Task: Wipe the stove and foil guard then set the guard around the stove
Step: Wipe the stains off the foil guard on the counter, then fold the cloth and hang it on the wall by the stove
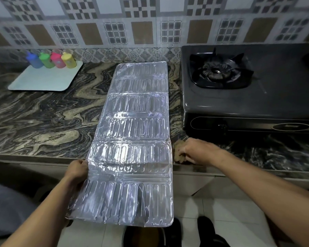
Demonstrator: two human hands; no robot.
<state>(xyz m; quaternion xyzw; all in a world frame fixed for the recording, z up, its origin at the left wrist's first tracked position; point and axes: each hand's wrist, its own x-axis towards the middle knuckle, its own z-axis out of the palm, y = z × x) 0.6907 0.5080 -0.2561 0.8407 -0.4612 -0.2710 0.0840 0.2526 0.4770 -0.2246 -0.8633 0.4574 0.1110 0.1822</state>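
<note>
The silver foil guard [132,136] lies unfolded and flat along the marble counter, its near panels hanging past the counter's front edge. My left hand [77,169] grips the guard's left edge at the counter's front. My right hand [194,151] rests on a beige cloth [178,152] on the counter, just right of the guard and in front of the stove. The dark gas stove [248,97] stands to the right, its burner [218,70] uncovered.
A pale tray [43,81] at the back left carries several coloured bottles [51,60]. A tiled wall runs behind the counter [34,118]. Below the counter's edge are a white tiled floor, dark shoes and a round dark container [143,236].
</note>
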